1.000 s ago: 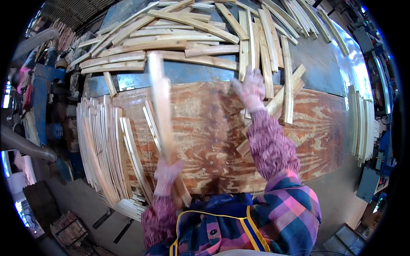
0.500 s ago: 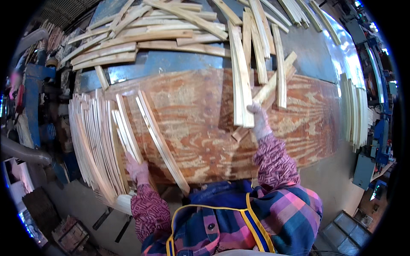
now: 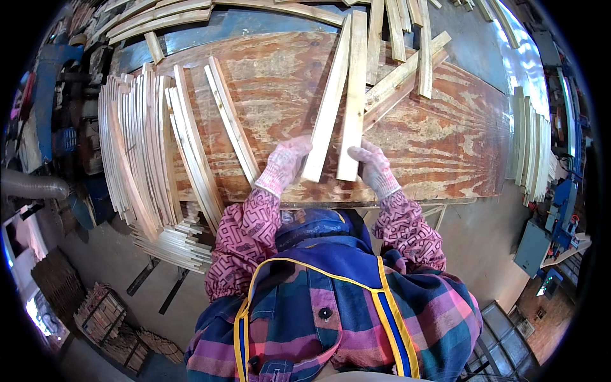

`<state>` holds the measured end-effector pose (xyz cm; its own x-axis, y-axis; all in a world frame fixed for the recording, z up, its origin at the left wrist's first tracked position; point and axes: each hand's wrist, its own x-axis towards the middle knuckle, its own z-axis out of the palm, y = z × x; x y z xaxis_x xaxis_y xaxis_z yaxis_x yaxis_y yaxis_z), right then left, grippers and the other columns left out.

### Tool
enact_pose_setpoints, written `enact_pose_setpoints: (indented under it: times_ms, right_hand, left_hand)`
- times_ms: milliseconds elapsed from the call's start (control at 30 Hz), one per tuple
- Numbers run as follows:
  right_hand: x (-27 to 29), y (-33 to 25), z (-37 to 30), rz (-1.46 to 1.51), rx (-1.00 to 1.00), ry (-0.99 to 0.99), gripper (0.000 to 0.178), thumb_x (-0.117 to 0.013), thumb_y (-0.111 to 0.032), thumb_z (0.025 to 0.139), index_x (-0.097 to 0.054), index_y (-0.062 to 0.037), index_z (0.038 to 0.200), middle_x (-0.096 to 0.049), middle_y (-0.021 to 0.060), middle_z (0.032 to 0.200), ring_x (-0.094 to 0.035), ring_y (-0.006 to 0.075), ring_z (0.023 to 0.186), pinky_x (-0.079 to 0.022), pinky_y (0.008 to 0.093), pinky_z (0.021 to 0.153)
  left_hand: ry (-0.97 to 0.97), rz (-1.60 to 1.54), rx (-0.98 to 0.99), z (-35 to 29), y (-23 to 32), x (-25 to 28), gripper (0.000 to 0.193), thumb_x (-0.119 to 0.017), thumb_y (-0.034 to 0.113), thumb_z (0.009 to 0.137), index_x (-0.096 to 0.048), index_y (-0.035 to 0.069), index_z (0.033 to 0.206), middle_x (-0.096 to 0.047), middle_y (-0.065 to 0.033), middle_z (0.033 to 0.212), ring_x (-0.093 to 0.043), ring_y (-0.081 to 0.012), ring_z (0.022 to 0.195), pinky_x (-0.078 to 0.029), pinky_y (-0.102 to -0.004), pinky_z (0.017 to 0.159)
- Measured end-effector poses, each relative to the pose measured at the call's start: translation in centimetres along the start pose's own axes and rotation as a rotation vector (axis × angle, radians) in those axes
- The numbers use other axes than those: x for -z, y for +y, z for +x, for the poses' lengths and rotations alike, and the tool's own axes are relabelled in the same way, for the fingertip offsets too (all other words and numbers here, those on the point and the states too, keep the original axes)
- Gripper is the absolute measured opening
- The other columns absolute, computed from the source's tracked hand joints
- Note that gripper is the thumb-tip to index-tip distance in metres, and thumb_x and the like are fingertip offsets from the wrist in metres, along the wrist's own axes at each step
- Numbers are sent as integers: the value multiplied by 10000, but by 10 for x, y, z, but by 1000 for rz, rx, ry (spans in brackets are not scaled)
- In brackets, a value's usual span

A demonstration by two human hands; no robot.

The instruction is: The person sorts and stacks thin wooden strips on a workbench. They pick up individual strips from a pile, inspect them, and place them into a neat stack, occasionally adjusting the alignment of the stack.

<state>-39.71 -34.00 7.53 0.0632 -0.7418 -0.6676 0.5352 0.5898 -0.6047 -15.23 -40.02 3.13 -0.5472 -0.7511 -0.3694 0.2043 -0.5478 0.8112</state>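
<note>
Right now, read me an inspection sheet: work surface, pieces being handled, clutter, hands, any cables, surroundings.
Surface: plywood board, grain patchy.
Pieces: left strip and right strip, pale wood, near ends apart above the board.
Clutter: crossed strips right of these; row of strips at the board's left.
Hands: gloved; right hand grips the right strip near its end; left hand at the left strip, grip unclear.
Cables: nothing seen.
Surroundings: grey hose far left; strip stack far right.

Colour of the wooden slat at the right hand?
Pale cream-yellow wooden slat, clearest in the head view.
</note>
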Motion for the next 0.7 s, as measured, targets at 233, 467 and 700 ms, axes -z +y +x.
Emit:
enact_pose_setpoints:
  times_ms: [233,467,700]
  right_hand:
    - [-22,42,-21,23,239,165,428,-600,-41,937,-543,9,1358,-669,76,1149,-643,159,1008,-526,283,891]
    - [-39,40,-26,102,122,60,407,-602,-33,935,-553,6,1337,-670,77,1152,-651,163,1001,-530,300,882]
    - [-49,43,-14,9,81,30,407,-601,-23,937,-548,16,1339,-669,84,1179,-637,175,1053,-505,309,937]
  left_hand:
    - [8,-791,252,-40,-5,-20,448,-611,328,972,-543,80,1339,-686,-195,1027,-679,-245,678,-565,-330,512]
    - [-149,-858,154,-58,15,-19,628,-688,237,916,-412,20,1437,-630,-187,1184,-689,-247,891,-618,-372,723]
    - [30,-717,135,-76,11,-14,568,-685,120,883,-465,6,1394,-671,-157,1111,-711,-259,837,-625,-395,727]
